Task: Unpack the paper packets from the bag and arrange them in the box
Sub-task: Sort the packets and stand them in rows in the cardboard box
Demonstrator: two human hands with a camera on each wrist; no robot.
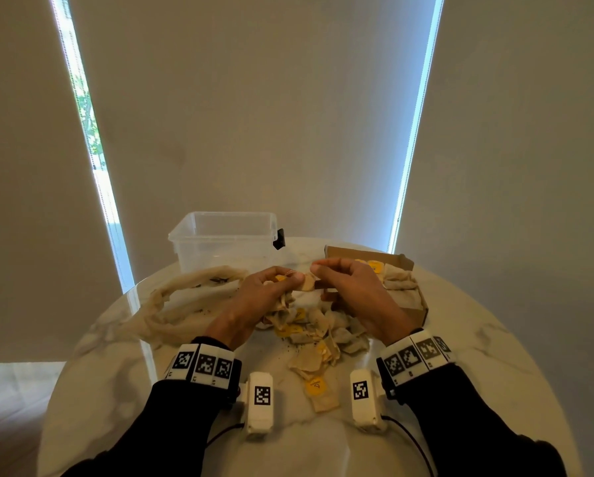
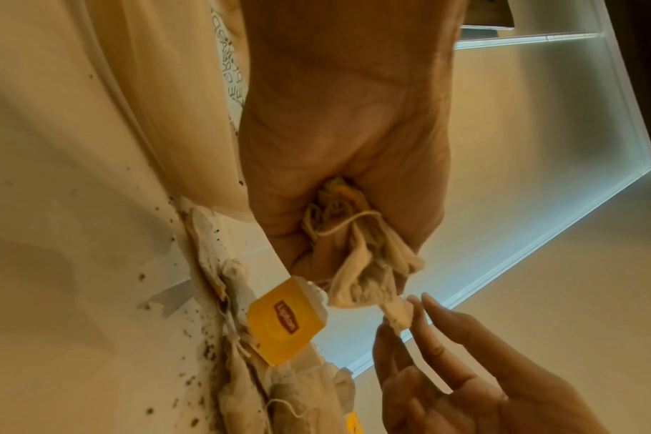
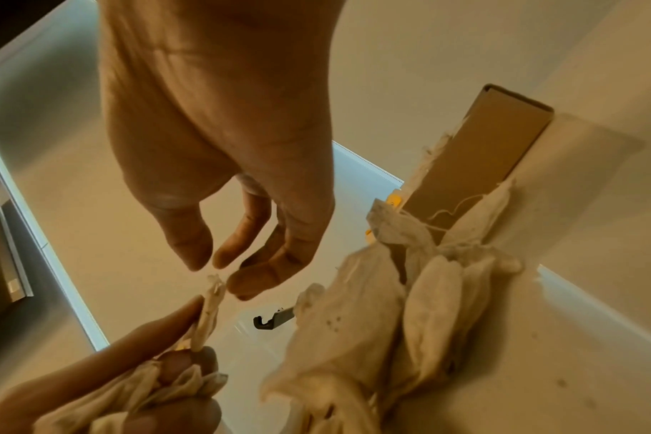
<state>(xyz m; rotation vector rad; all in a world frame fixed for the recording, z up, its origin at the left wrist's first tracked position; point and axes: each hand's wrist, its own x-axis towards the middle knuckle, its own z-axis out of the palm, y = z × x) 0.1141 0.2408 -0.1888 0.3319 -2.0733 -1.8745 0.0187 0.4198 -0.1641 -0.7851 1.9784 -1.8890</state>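
We clench a bunch of packets (image 2: 357, 252) in our left hand (image 1: 266, 290) so our right hand (image 1: 352, 287), fingers loose and empty, can pluck one for the box (image 1: 407, 270).

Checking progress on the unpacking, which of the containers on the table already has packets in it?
The cardboard box on the right: yellow-tagged packets lie inside. The clear plastic tub behind holds none.

**Around the work: tabletop, tub, blinds**

Round marble tabletop (image 1: 495, 366) beneath the hands, speckled with dark crumbs (image 2: 190, 378). Clear plastic tub (image 1: 225, 241) beyond the left hand, black clip (image 1: 279, 239) on its side. Drawn pale blinds (image 1: 254, 108) behind, daylight at the edges.
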